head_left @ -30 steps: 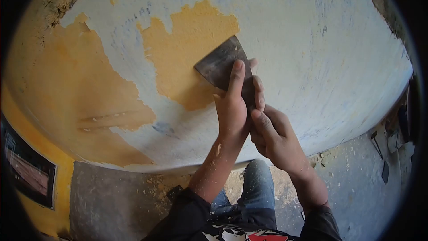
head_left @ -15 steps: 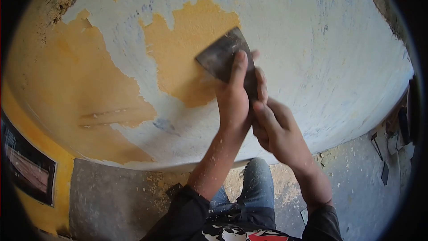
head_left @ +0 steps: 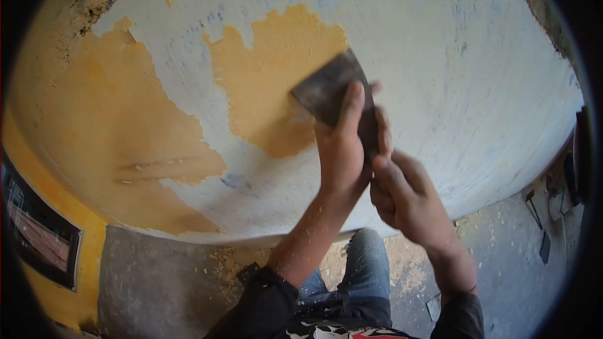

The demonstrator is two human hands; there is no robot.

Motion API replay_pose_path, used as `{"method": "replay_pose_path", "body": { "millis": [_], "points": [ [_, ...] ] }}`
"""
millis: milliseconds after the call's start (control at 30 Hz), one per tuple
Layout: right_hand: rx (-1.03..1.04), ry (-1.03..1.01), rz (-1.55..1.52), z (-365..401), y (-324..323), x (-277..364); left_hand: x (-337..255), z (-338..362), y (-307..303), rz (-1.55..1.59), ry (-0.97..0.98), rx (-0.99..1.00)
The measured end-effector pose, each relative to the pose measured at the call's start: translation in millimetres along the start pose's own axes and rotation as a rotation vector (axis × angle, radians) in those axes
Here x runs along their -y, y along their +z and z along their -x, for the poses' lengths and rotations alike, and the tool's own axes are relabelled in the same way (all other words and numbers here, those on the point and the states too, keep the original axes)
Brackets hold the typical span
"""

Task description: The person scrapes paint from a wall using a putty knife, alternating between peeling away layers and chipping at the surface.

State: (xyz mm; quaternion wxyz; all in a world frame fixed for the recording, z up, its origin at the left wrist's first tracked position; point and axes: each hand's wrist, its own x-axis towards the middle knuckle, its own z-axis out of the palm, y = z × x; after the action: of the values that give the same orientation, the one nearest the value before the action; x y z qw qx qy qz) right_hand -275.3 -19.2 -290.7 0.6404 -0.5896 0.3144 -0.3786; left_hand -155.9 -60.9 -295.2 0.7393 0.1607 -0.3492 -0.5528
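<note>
Scraper [head_left: 321,93]: wide and dark, it is hanging in front of the wall [head_left: 433,88], leaning to the left, its broad edge facing up over the yellow patch [head_left: 276,66]; whether that edge is touching the surface, I cannot tell.
Left hand [head_left: 342,150]: its grip is clamping on the scraper where blade and handle are meeting; the thumb [head_left: 353,103] is lying along the near face and the fingertips [head_left: 383,129] are showing past the right side, so both faces are being backed, probably to keep the blade from twisting.
Right hand [head_left: 411,198]: its grip is closing around the lower end of the handle; sitting below the other hand, it is likely giving drive and angle, while the upper one is likely steadying.
Peeled edges: pale coating is bordering the yellow patch raggedly; a larger yellow area [head_left: 110,113] is spreading to the left, with a pale strip running between them.
Jeans [head_left: 367,260]: the knee is pointing towards the wall's foot, seemingly keeping the body close enough for both arms to be reaching up.
Floor [head_left: 147,276]: pale flakes [head_left: 411,270] are lying near the legs, just below the wall.
</note>
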Motion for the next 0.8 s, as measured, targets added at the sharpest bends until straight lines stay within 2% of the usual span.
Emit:
{"method": "replay_pose_path", "body": {
  "millis": [100, 167, 233, 300, 367, 500, 633, 700, 800],
  "points": [
    [0.063, -0.019, -0.051, -5, -3, 6, -5, -5, 5, 0.033, 0.06, 0.0],
    [-0.026, -0.068, 0.058, 8, 2, 3, -3, 1, 7, 0.023, -0.011, 0.018],
    [-0.014, -0.046, 0.042, 1, -2, 7, -3, -2, 8, 0.03, -0.023, -0.008],
    [0.03, -0.036, -0.032, -8, -1, 17, -9, -12, 10, 0.03, 0.057, 0.042],
    [0.044, -0.056, 0.0, -1, -3, 21, -8, -9, 14, 0.035, 0.083, 0.051],
    [0.002, -0.017, 0.062, 1, -2, 25, 0, -6, 11, 0.069, 0.015, 0.044],
    [-0.021, -0.005, 0.16, 8, -7, 34, -1, -6, 22, 0.148, 0.097, 0.033],
    [0.005, 0.002, 0.183, 10, -15, 28, 13, 1, 18, 0.158, 0.013, 0.038],
    [-0.073, -0.051, 0.226, 1, -7, 33, 4, -17, 17, 0.149, 0.099, 0.035]
  ]
}}
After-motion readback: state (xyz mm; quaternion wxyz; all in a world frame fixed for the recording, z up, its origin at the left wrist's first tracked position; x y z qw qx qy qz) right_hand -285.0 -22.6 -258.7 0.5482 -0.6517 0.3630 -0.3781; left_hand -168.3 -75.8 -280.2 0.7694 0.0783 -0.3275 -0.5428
